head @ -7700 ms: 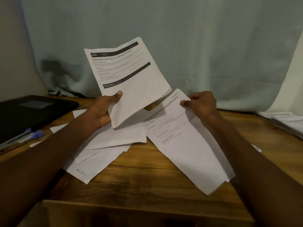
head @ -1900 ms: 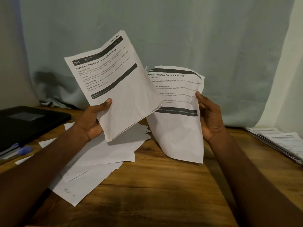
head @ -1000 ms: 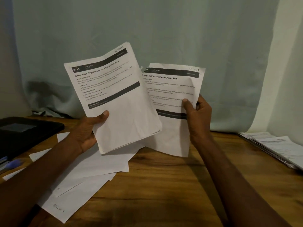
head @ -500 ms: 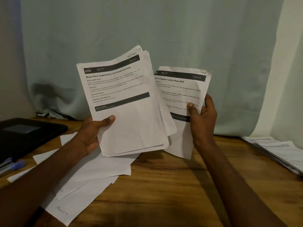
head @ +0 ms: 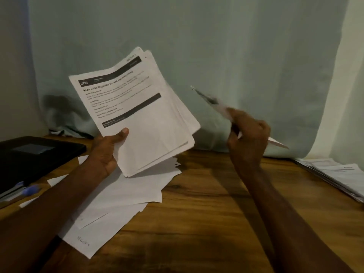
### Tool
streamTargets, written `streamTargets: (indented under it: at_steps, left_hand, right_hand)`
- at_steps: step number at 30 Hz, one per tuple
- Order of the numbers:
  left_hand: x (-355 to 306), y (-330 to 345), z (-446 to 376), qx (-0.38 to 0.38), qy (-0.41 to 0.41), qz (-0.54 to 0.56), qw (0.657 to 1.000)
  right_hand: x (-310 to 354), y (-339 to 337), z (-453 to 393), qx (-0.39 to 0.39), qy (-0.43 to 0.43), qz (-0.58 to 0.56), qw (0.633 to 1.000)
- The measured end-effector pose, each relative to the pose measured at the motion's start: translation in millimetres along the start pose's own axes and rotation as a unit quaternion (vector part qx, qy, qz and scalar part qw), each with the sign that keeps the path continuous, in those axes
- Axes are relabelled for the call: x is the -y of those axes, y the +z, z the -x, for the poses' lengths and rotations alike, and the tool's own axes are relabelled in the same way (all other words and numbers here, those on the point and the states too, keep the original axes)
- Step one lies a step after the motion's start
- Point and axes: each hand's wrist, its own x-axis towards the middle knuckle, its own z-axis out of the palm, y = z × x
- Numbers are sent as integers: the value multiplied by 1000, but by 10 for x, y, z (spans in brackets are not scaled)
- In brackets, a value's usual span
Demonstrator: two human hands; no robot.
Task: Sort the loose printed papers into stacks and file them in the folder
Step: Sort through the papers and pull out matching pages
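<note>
Right hand has swung its pinched sheet edge-on, blurring its print.

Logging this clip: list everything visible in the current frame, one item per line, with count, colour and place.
Sheaf of printed papers: one fanned bundle, white with black bars, held up left of centre.
Single sheet: one, white, blurred and edge-on, held up right of centre.
Loose papers: several, count unclear, white, overlapping on the table under the sheaf.
Side stack of papers: one pile, white, at the table's right edge.
Folder: one, black, far left on the table.
Pen: one, blue cap, beside the folder.
Table: one, brown wood.
Curtain: one, pale blue-grey, behind the table.
Left hand: grips the sheaf, thumb on top.
Right hand: pinches the single sheet.
</note>
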Motion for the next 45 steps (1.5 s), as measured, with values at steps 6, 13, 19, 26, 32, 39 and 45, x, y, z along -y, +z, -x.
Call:
streamTargets:
  at_steps: [6, 13, 19, 26, 32, 39, 45]
  left_hand:
    - [39, -208, -152, -19, -21, 2, 1000]
    - [-93, -258, -180, -30, -35, 21, 999]
    - [-493, -447, -185, -28, -20, -19, 999]
    - [-648, -737, -182, -235, -12, -136, 962]
    - [-568, -719, -245, -200, -30, -118, 972]
    - [-505, -550, -154, -38, -33, -15, 999]
    - [-531, -429, -62, -1, -33, 19, 999]
  right_hand:
    - [-77, 112, 433, 385, 104, 93, 912]
    - [-185, 261, 541, 591, 199, 155, 767]
    - [419, 347, 527, 515, 114, -64, 847]
    - [1276, 266, 593, 639, 0, -189, 746]
    - [1245, 394, 703, 697, -16, -146, 702]
    - [1059, 406, 672, 587, -1, -214, 780]
    - [750, 384, 554, 352, 115, -318, 873]
